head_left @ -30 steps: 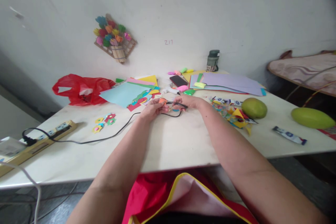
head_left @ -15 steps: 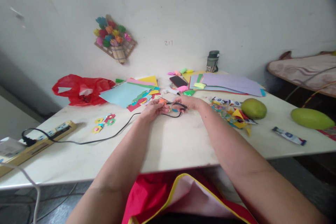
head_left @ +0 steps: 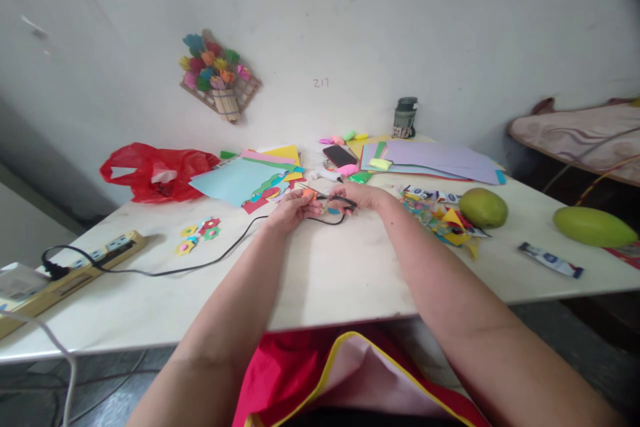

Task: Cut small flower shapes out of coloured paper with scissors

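Over the middle of the white table, my left hand [head_left: 295,209] pinches a small piece of orange paper [head_left: 309,194]. My right hand [head_left: 361,196] is closed around the black handles of a pair of scissors [head_left: 343,201], whose blades point left at the orange paper. How far the blades are apart is too small to tell. A black cord [head_left: 240,240] runs under both hands toward a white glue gun [head_left: 327,175] lying just behind them. Paper strips [head_left: 267,190] in several colours lie beyond my left hand.
Paper flowers [head_left: 200,235] and a power strip [head_left: 115,250] lie left, with a red plastic bag [head_left: 160,173] behind. Right are paper scraps [head_left: 450,223], green mangoes [head_left: 483,207] and a tube [head_left: 551,259]. Coloured sheets [head_left: 430,157], a phone [head_left: 340,155] and a bottle [head_left: 405,117] stand along the back.
Hardly anything differs. Both hands keep the same place with the orange paper and the scissors; the whole view has shifted very slightly.
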Available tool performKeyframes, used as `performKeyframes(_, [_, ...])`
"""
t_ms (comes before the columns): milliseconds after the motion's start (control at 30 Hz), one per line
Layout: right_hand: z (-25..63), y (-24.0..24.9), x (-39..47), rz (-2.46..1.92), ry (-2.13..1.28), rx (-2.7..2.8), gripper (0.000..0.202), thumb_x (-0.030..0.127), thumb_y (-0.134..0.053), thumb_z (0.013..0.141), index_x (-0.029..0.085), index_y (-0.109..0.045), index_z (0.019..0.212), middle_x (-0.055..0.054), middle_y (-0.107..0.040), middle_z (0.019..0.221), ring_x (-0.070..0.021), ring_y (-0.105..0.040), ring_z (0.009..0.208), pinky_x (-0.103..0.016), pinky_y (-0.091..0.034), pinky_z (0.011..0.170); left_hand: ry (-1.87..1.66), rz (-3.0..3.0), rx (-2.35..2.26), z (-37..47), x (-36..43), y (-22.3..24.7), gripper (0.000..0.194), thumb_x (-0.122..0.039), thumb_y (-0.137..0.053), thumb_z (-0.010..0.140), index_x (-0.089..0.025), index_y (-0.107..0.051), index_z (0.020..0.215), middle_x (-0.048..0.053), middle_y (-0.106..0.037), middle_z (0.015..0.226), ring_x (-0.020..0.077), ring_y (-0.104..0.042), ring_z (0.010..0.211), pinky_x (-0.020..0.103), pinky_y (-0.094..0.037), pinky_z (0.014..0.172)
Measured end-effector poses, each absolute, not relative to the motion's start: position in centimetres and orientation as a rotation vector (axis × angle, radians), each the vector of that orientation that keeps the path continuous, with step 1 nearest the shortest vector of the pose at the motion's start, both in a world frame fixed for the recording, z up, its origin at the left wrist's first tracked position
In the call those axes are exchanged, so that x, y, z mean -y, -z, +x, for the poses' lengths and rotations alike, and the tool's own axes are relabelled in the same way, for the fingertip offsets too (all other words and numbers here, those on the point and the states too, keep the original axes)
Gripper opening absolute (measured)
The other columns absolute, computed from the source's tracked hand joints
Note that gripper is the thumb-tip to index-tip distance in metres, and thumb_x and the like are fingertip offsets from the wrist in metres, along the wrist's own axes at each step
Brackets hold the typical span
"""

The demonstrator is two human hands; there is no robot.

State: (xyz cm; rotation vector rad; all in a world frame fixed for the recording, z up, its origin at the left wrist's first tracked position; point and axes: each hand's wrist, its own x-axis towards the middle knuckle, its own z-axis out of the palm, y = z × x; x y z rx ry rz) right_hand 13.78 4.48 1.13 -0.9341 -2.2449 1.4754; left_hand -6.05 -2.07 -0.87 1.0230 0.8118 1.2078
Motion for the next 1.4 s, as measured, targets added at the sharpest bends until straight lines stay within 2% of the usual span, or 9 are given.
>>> performKeyframes(200, [13.87, -1.25, -4.48, -0.928, -1.514, 2.252, 0.018, 0.031, -0.062, 0.074, 0.014, -0.057, 0.072, 0.001, -0.056, 0.048, -0.0071, -0.045, 0.038, -0.02, -0.031, 0.037, -1.209, 1.031, -0.822, -6.01, 2.1, 0.81, 0.005, -0.011, -0.06, 0.078, -0.011, -0.055, 0.077, 0.008, -0.069, 0.065, 0.0164, -0.067, 0.054, 0.028, -0.056, 0.059])
performKeyframes(600, [13.93, -1.23, -4.46, -0.924, -1.498, 2.269, 0.013, 0.026, -0.062, 0.073, 0.014, -0.057, 0.074, 0.003, -0.054, 0.047, -0.0064, -0.043, 0.038, -0.019, -0.03, 0.037, -1.204, 1.056, -0.819, -5.96, 2.27, 0.67, 0.008, -0.013, -0.063, 0.076, -0.011, -0.055, 0.076, 0.006, -0.068, 0.063, 0.0148, -0.066, 0.053, 0.025, -0.056, 0.058])
performKeyframes(833, [13.86, -1.44, -4.16, -0.918, -1.515, 2.251, 0.013, 0.026, -0.064, 0.072, 0.015, -0.056, 0.072, 0.003, -0.055, 0.048, -0.0062, -0.045, 0.038, -0.018, -0.031, 0.038, -1.186, 1.031, -0.861, -5.97, 2.31, 0.69, 0.008, -0.013, -0.063, 0.077, -0.012, -0.055, 0.078, 0.007, -0.068, 0.063, 0.0175, -0.068, 0.056, 0.027, -0.056, 0.057])
performKeyframes(1033, [13.99, -1.87, -3.82, -0.937, -1.461, 2.288, 0.017, 0.028, -0.068, 0.071, 0.015, -0.056, 0.072, 0.004, -0.053, 0.046, -0.0059, -0.043, 0.037, -0.018, -0.031, 0.038, -1.197, 1.047, -0.861, -5.91, 2.17, 0.66, 0.008, -0.016, -0.064, 0.076, -0.011, -0.059, 0.079, 0.008, -0.07, 0.071, 0.0181, -0.068, 0.06, 0.03, -0.057, 0.064])
performKeyframes(1400, [14.2, -1.86, -3.73, -0.865, -1.579, 2.238, 0.007, 0.018, -0.056, 0.072, 0.014, -0.054, 0.066, 0.003, -0.051, 0.044, -0.0056, -0.041, 0.037, -0.018, -0.031, 0.038, -1.228, 1.086, -0.897, -6.13, 2.3, 0.56, 0.014, -0.019, -0.07, 0.07, -0.011, -0.058, 0.072, 0.007, -0.068, 0.067, 0.0154, -0.065, 0.055, 0.029, -0.055, 0.061])
